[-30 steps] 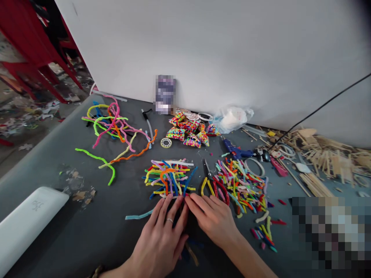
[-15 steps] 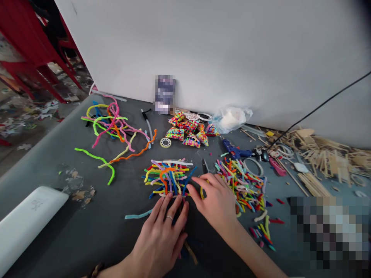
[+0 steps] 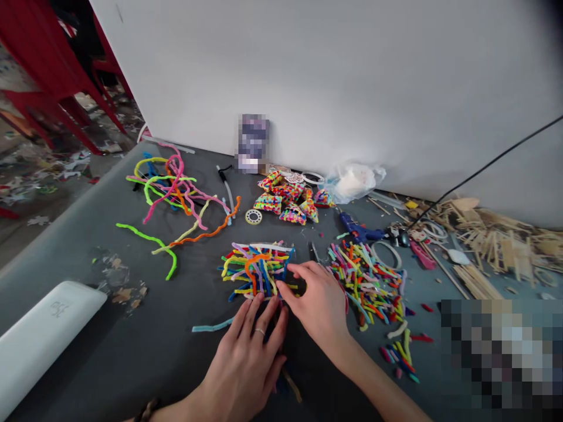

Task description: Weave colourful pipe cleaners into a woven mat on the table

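A woven mat of colourful fuzzy stems (image 3: 259,269) lies on the dark table. My left hand (image 3: 248,351), with a ring on one finger, lies with spread fingers, its fingertips on the mat's near edge. At the mat's right side is my right hand (image 3: 319,305), thumb and index finger apart and touching the stem ends; its other fingers are partly hidden. A light blue stem (image 3: 213,326) sticks out left of my left hand. To the right is a heap of short cut stems (image 3: 369,281).
Long loose stems (image 3: 176,187) lie at the back left, a white power bank (image 3: 48,346) at the near left. Patterned pouches (image 3: 288,199), a clear plastic bag (image 3: 356,180), a blue glue gun (image 3: 358,228) and wooden sticks (image 3: 501,234) lie along the wall.
My right hand has moved slightly left, closer to the mat. A dark blue stem at the mat's right edge now stands more upright. My left hand stays in place.
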{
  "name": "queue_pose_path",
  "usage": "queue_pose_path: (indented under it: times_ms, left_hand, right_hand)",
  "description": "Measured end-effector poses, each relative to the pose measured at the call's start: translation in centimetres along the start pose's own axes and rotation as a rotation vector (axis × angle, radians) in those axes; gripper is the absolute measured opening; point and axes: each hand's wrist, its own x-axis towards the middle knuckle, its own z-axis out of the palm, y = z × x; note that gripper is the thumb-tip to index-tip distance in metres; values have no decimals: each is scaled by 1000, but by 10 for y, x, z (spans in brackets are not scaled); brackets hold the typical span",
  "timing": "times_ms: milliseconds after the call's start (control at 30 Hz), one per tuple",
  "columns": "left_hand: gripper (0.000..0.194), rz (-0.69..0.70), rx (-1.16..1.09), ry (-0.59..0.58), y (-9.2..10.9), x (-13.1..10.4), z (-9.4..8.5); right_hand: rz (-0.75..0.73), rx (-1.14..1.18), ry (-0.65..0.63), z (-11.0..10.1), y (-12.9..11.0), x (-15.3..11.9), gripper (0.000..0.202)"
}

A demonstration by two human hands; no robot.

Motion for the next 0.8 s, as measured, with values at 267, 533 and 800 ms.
queue_pose_path:
  times_ms: [267, 533, 800]
  left_hand:
    - [60, -3, 2, -4, 0, -2, 2]
    - [60, 0, -5, -9, 0, -2, 2]
    - [58, -13, -39, 11, 0, 0, 3]
  right_hand:
    - [-59, 107, 27, -3, -1, -14, 10]
    - [-222, 88, 72, -7, 8, -27, 10]
    - [-453, -40, 29, -11, 18, -36, 15]
